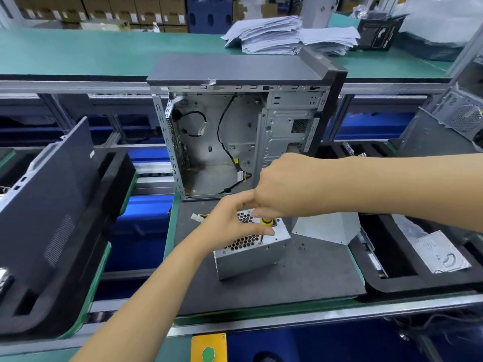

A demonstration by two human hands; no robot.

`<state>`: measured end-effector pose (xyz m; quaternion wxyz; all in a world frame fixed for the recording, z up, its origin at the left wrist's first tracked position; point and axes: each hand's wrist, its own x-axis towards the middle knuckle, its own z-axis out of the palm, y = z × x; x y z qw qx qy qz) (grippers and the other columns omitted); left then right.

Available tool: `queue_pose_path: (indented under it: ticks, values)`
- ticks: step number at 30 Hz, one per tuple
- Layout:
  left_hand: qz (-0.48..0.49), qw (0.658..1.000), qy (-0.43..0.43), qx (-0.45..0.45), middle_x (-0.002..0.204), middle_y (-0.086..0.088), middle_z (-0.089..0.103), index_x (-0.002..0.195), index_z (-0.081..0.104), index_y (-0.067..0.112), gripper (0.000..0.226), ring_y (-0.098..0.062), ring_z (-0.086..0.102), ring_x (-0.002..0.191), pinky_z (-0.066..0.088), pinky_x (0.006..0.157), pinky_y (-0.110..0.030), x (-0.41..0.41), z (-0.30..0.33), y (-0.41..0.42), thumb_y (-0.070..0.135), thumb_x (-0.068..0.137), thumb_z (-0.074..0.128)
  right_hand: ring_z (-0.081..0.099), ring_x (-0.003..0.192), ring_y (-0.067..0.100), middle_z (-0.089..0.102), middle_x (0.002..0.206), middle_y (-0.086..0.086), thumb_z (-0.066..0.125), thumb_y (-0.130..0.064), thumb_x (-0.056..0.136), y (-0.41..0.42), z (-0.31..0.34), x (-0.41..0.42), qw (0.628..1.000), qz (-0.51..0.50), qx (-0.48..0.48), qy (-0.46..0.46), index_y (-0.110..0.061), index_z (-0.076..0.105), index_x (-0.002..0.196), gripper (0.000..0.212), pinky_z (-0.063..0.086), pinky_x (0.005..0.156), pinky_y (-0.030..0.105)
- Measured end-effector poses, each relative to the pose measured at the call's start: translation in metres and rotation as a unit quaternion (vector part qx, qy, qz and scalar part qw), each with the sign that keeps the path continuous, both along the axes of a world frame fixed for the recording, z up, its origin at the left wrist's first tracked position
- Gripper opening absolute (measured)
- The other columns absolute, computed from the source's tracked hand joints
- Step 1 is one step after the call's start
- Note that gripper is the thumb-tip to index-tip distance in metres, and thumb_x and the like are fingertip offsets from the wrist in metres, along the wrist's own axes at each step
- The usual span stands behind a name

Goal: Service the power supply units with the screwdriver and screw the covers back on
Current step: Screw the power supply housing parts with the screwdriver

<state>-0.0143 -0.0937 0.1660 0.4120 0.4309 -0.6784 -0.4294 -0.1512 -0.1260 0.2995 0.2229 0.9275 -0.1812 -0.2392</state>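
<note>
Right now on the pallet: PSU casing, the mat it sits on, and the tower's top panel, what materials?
PSU casing: looks like bare sheet metal, dull silver, with a punched honeycomb grille.
Mat: dark grey and matte with scuffs, probably foam or rubber; cannot tell which.
Top panel: matte dark grey, finely textured, likely painted metal or plastic.

The silver metal power supply box (251, 253) has a honeycomb-perforated grille, a yellow-and-black round screwdriver handle (266, 221) above it, dark grey foam mat (300, 278) beneath.
</note>
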Motion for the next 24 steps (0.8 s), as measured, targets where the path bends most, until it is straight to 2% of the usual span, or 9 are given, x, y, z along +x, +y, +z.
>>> queue_pose_path:
  ticks: [2, 4, 6, 9, 11, 14, 18, 22, 24]
  values:
    - [0.013, 1.0, 0.01, -0.011, 0.098, 0.008, 0.074, 0.095, 0.071, 0.034, 0.03, 0.001, 0.065, 0.096, 0.043, 0.081, -0.005, -0.001, 0.004, 0.002, 0.014, 0.077, 0.083, 0.037, 0.057, 0.021, 0.029, 0.063, -0.001, 0.029, -0.04, 0.103, -0.004, -0.001, 0.001, 0.999, -0.023, -0.037, -0.006, -0.016, 0.037, 0.073, 0.04, 0.023, 0.045, 0.025]
    - [0.005, 1.0, 0.003, -0.018, 0.105, -0.004, 0.072, 0.088, 0.072, 0.04, 0.024, -0.012, 0.065, 0.103, 0.042, 0.089, -0.01, -0.001, 0.006, 0.003, 0.017, 0.083, 0.078, 0.038, 0.055, 0.02, 0.033, 0.065, -0.002, 0.036, -0.037, 0.102, -0.007, 0.001, 0.0, 0.998, -0.04, -0.049, -0.009, -0.014, 0.044, 0.078, 0.035, 0.026, 0.045, 0.026]
    - [-0.01, 1.0, -0.009, -0.012, 0.104, -0.001, 0.072, 0.082, 0.071, 0.043, 0.026, -0.009, 0.063, 0.105, 0.044, 0.095, -0.019, 0.0, 0.007, 0.002, 0.018, 0.086, 0.075, 0.041, 0.056, 0.017, 0.043, 0.075, 0.001, 0.043, -0.045, 0.098, -0.008, 0.006, -0.001, 0.998, -0.052, 0.021, 0.005, -0.013, 0.049, 0.085, 0.035, 0.031, 0.047, 0.028]
    - [-0.029, 0.999, 0.005, 0.04, 0.114, 0.003, 0.071, 0.104, 0.075, 0.022, 0.017, -0.012, 0.061, 0.115, 0.045, 0.101, -0.029, 0.007, 0.004, 0.001, 0.02, 0.087, 0.072, 0.033, 0.061, 0.004, 0.04, 0.098, -0.002, 0.054, -0.03, 0.096, -0.005, 0.013, 0.0, 0.994, -0.005, 0.105, 0.006, -0.021, 0.041, 0.099, 0.016, 0.024, 0.049, 0.022]
    - [-0.038, 0.996, 0.034, 0.071, 0.116, 0.005, 0.071, 0.109, 0.072, 0.021, 0.021, -0.011, 0.062, 0.115, 0.047, 0.098, -0.031, 0.009, 0.002, 0.003, 0.016, 0.088, 0.07, 0.028, 0.059, 0.002, 0.034, 0.096, -0.004, 0.05, -0.021, 0.097, -0.003, 0.013, 0.001, 0.997, 0.009, 0.078, 0.005, -0.02, 0.043, 0.101, 0.009, 0.02, 0.048, 0.021]
    - [-0.028, 0.996, 0.057, 0.07, 0.108, 0.004, 0.073, 0.115, 0.063, 0.024, 0.039, -0.017, 0.066, 0.109, 0.046, 0.101, -0.031, 0.001, 0.003, 0.004, 0.015, 0.08, 0.08, 0.04, 0.057, 0.015, 0.043, 0.079, -0.001, 0.046, -0.013, 0.094, -0.001, 0.004, 0.002, 1.0, 0.005, 0.013, -0.009, -0.013, 0.051, 0.101, 0.009, 0.029, 0.049, 0.026]
    - [-0.004, 0.998, 0.058, 0.034, 0.093, -0.002, 0.076, 0.095, 0.072, 0.028, 0.023, -0.024, 0.07, 0.101, 0.049, 0.1, -0.05, -0.006, 0.003, 0.002, 0.027, 0.074, 0.082, 0.023, 0.045, 0.014, 0.027, 0.056, -0.002, 0.042, -0.014, 0.094, 0.007, -0.004, -0.001, 0.998, -0.002, -0.052, -0.048, -0.015, 0.036, 0.087, 0.01, 0.015, 0.042, 0.026]
    - [-0.039, 0.997, 0.06, 0.034, 0.1, 0.009, 0.072, 0.09, 0.073, 0.042, 0.021, -0.014, 0.065, 0.108, 0.048, 0.099, -0.035, -0.002, 0.005, 0.002, 0.022, 0.084, 0.074, 0.037, 0.05, 0.015, 0.034, 0.064, -0.003, 0.047, -0.034, 0.098, -0.004, 0.003, -0.006, 0.997, -0.018, 0.046, -0.063, -0.019, 0.032, 0.093, 0.022, 0.023, 0.043, 0.028]
    - [-0.038, 0.996, 0.062, 0.043, 0.11, 0.009, 0.071, 0.096, 0.075, 0.043, 0.026, -0.01, 0.063, 0.112, 0.047, 0.097, -0.029, 0.003, 0.006, 0.0, 0.019, 0.086, 0.07, 0.047, 0.062, 0.017, 0.039, 0.073, -0.004, 0.052, -0.028, 0.096, -0.007, 0.009, -0.006, 0.994, -0.035, 0.096, -0.033, -0.023, 0.034, 0.094, 0.019, 0.031, 0.049, 0.029]
